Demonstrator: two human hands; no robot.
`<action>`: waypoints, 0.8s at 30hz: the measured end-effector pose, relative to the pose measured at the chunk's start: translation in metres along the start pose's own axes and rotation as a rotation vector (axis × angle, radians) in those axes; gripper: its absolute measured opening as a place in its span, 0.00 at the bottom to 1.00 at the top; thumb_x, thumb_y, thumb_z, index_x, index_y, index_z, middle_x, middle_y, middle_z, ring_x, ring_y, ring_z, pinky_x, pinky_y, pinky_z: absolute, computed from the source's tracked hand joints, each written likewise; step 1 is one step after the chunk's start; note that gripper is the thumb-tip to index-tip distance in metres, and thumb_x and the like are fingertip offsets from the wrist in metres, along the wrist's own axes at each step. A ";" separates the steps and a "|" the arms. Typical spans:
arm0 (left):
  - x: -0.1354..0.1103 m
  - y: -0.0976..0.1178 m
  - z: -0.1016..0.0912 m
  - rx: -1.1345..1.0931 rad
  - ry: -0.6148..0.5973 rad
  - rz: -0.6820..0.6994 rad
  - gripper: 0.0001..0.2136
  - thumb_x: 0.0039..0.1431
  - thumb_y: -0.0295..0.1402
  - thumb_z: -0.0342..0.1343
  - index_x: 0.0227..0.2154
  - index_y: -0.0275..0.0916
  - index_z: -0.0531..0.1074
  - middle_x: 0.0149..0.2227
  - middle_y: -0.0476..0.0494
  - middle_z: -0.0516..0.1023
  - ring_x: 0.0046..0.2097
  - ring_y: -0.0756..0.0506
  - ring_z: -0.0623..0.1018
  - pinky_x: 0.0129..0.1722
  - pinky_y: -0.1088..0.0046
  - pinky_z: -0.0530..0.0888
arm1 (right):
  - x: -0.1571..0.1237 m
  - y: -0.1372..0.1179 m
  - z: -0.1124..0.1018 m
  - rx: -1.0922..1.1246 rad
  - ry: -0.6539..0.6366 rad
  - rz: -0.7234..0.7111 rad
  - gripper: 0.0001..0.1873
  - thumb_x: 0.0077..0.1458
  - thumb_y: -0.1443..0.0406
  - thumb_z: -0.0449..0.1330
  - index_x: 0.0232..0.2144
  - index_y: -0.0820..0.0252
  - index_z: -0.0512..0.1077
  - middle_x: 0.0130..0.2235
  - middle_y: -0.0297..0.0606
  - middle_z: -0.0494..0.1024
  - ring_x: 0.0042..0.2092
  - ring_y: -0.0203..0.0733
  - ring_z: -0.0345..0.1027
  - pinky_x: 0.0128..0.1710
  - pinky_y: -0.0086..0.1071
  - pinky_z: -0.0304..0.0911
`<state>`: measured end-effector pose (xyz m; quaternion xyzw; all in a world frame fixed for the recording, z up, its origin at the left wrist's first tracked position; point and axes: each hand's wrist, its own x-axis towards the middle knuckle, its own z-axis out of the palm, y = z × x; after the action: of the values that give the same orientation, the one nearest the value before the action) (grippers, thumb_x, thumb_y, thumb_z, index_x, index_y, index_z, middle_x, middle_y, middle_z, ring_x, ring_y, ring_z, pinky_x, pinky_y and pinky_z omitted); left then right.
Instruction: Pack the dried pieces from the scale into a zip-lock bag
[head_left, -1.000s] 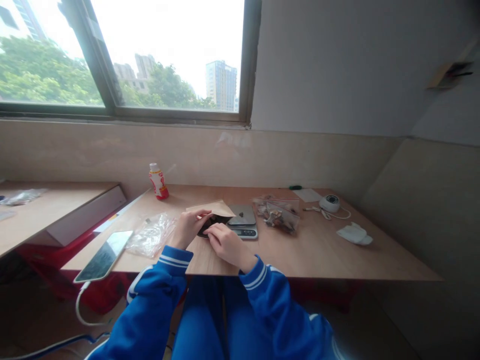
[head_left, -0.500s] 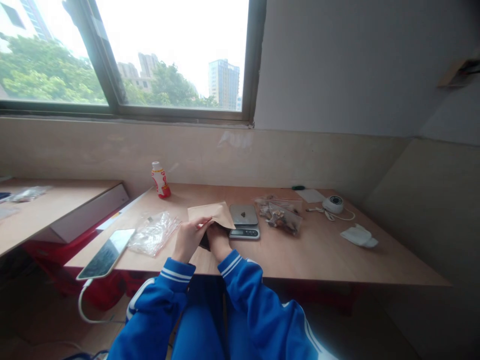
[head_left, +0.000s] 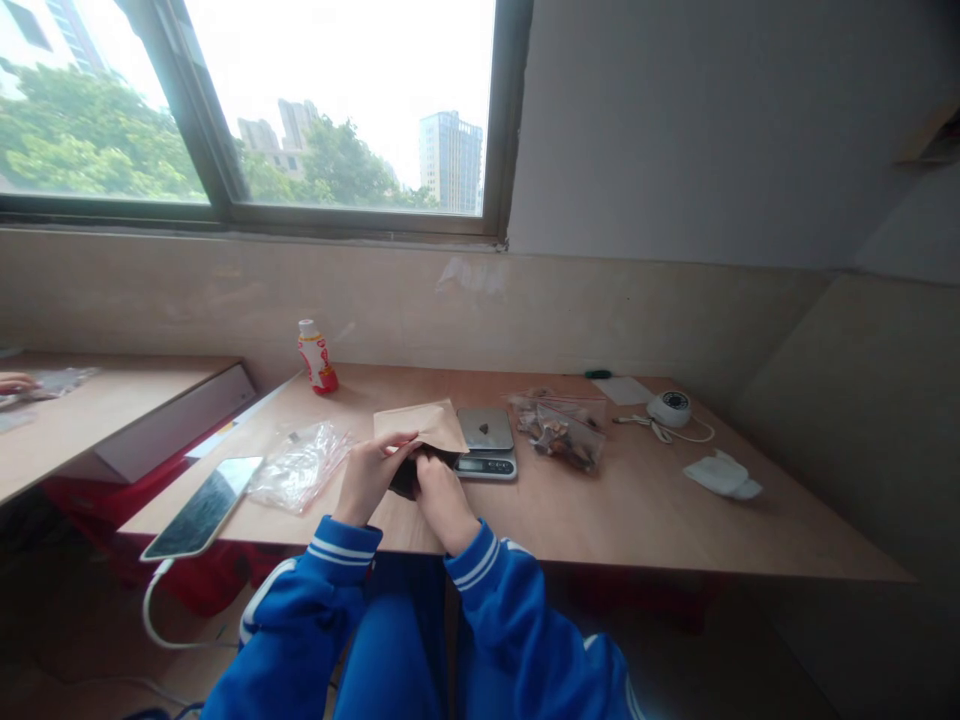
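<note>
A tan kraft paper bag [head_left: 420, 422] lies with its open mouth toward me, the inside dark. My left hand [head_left: 369, 478] pinches the upper edge of that mouth between thumb and fingers. At the opening, my right hand [head_left: 444, 498] is closed, its fingertips partly inside the bag; whatever they hold is hidden. Just right of the bag stands a small digital scale [head_left: 501, 467], its left side partly covered by the paper. On the scale's metal plate rests a small dark piece [head_left: 484, 428].
Right of the scale are clear zip bags [head_left: 566, 430] of brownish pieces. Farther right sit a white dome camera [head_left: 667, 408] and a crumpled tissue [head_left: 722, 475]. Leftward are clear plastic bags [head_left: 296, 470], a phone [head_left: 202, 508] on a cable, and a bottle [head_left: 318, 358]. Another person's hand [head_left: 16, 382] shows far left.
My right hand has drawn back partly out of the bag's mouth, so more of its knuckles show. The left hand keeps its pinch. Another person's hand has appeared at the far left table.
</note>
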<state>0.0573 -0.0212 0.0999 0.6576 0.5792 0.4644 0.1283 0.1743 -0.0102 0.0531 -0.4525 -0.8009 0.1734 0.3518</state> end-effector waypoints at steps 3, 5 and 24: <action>0.007 0.000 -0.003 -0.039 -0.015 -0.056 0.15 0.51 0.45 0.56 0.35 0.41 0.79 0.29 0.47 0.82 0.27 0.48 0.77 0.28 0.75 0.74 | -0.021 -0.014 -0.036 0.147 -0.036 0.019 0.18 0.50 0.76 0.55 0.45 0.62 0.68 0.44 0.45 0.75 0.46 0.46 0.70 0.47 0.39 0.67; 0.010 -0.003 -0.006 -0.062 -0.007 -0.099 0.16 0.50 0.46 0.56 0.35 0.41 0.79 0.28 0.47 0.81 0.28 0.47 0.78 0.27 0.75 0.73 | -0.035 -0.015 -0.062 0.342 -0.021 -0.040 0.17 0.49 0.72 0.59 0.43 0.58 0.69 0.43 0.39 0.76 0.45 0.42 0.70 0.48 0.36 0.66; 0.017 -0.017 -0.024 -0.157 0.057 -0.203 0.20 0.46 0.48 0.60 0.36 0.39 0.79 0.28 0.45 0.81 0.31 0.45 0.79 0.28 0.75 0.73 | 0.026 0.098 -0.052 -0.368 0.150 0.096 0.22 0.50 0.63 0.63 0.48 0.63 0.69 0.55 0.53 0.66 0.57 0.55 0.56 0.55 0.48 0.51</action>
<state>0.0264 -0.0103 0.1082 0.5701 0.6082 0.5112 0.2092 0.2618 0.0615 0.0415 -0.5585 -0.7681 0.0066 0.3131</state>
